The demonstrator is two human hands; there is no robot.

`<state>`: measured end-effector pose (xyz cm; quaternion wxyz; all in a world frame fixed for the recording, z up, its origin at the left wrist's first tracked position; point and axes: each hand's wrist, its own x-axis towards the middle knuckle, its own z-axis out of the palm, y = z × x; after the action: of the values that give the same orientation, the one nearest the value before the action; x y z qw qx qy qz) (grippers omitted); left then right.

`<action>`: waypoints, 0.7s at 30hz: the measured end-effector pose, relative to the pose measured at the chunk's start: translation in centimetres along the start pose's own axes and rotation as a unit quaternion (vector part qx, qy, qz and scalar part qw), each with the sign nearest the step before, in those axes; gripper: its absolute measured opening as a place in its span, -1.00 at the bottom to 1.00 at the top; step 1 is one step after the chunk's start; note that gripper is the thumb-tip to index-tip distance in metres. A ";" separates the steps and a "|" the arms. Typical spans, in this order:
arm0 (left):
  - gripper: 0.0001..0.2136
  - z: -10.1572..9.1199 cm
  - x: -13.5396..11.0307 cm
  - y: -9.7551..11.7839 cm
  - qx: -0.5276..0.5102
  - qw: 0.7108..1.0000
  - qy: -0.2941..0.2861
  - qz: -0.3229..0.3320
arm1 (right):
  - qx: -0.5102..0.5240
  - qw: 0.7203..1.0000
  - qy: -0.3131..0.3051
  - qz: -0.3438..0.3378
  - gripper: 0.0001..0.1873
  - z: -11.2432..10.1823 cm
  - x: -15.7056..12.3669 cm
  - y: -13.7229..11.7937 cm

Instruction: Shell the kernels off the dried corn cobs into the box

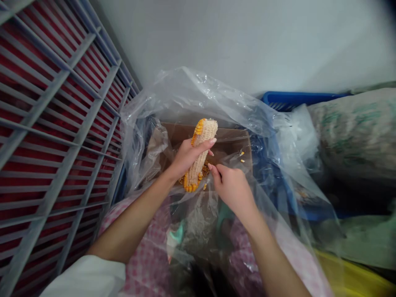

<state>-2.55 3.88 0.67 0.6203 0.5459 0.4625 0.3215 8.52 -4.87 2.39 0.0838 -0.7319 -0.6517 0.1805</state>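
Note:
My left hand (185,156) is wrapped round a corn cob (202,136), held upright and tilted. Most of the cob is bare and pale, with orange kernels left at its top edge and its lower end. My right hand (230,187) is beside the cob's lower part, fingers curled in, thumb and fingertip touching the cob where kernels remain. Loose kernels (241,154) lie below in a brown cardboard box (235,142) lined by a clear plastic bag (185,95).
A grey barred frame over red (52,123) stands on the left. A blue plastic crate (293,99) sits behind the box, with a large woven sack (355,128) on the right. Pink checked cloth (148,264) covers my lap, and something yellow (352,276) shows at the lower right.

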 end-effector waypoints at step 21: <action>-0.49 -3.2 1.2 1.2 0.023 0.948 0.105 0.301 | 0.703 0.676 0.000 0.220 -0.72 1.5 0.9 -0.7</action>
<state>-4.93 6.38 1.70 0.4298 0.6368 0.3469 0.5380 7.39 -4.09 1.13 0.5312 -0.5797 -0.1528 0.5987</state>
